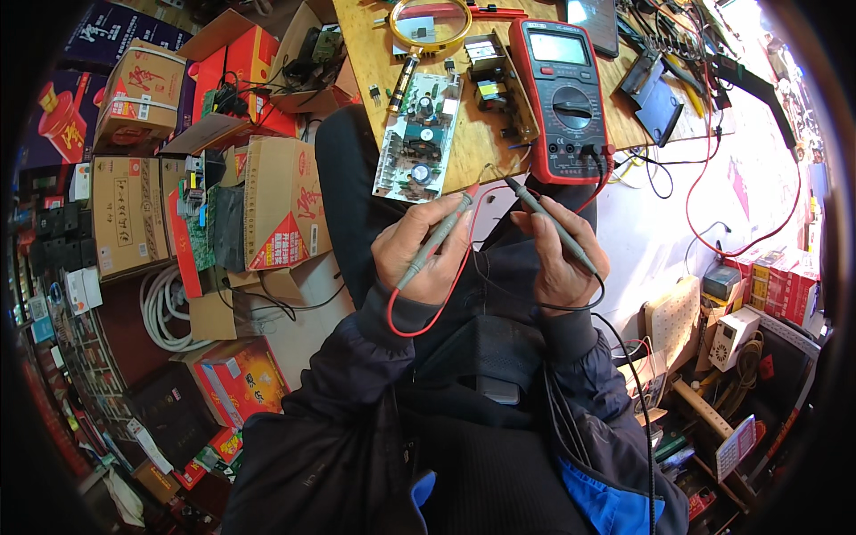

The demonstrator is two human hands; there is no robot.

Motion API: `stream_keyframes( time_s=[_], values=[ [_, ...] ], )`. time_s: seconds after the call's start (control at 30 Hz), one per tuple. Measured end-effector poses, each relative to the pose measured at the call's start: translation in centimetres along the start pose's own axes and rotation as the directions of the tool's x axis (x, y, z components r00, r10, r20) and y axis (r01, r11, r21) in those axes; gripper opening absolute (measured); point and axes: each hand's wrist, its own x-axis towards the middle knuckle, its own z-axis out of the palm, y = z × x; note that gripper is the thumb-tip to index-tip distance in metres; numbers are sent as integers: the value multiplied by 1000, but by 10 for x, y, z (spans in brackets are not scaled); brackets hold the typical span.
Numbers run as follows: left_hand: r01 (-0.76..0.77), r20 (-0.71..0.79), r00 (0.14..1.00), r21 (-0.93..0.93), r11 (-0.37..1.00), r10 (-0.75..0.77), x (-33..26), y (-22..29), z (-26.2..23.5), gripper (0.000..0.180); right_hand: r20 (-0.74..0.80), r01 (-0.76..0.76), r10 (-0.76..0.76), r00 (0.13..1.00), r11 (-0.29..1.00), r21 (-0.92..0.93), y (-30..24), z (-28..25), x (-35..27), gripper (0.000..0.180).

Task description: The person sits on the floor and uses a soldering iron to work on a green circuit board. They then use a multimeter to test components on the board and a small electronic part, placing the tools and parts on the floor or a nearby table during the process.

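My left hand (426, 250) is closed around a grey multimeter probe (435, 239) with a red tip end and a red lead. In my right hand (566, 254) is a second probe (555, 221), grey with a black tip end and a black lead. The two tips point toward each other at the table's front edge; whether they touch something small there, I cannot tell. Beyond them lies a red multimeter (563, 98) with a dial and a screen, both leads plugged in. Left of it, a circuit board (417, 138) with capacitors overhangs the wooden table (374, 36).
Between board and meter stands a metal-framed module (499, 85). A magnifying glass (431, 25) lies at the back. Tools and a dark bracket (653, 94) crowd the right. Cardboard boxes (283, 201) and a white cable coil (165, 308) stand left; cartons and a calculator (736, 448) sit right.
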Motion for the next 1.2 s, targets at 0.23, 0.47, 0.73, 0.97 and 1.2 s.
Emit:
stream_keyframes(
  time_s=[0.23,0.47,0.73,0.97,1.2],
  values=[
    [2,8,1000,-23,1000,-2,1,1,1,22,-14,-10,11,1000,1000,17,2,3,2,23],
    [15,7,1000,-34,999,-15,0,-1,2,22,-6,0,0,1000,1000,-2,5,2,3,22],
    [12,16,1000,-26,1000,-11,0,3,1,24,5,10,-10,1000,998,-65,4,2,3,20],
    [19,22,1000,-2,1000,-18,3,5,2,24,20,29,-27,999,997,-78,2,2,3,20],
    [5,16,1000,-11,1000,-5,5,5,1,22,20,35,-34,999,996,-84,4,2,3,20]
  ],
)
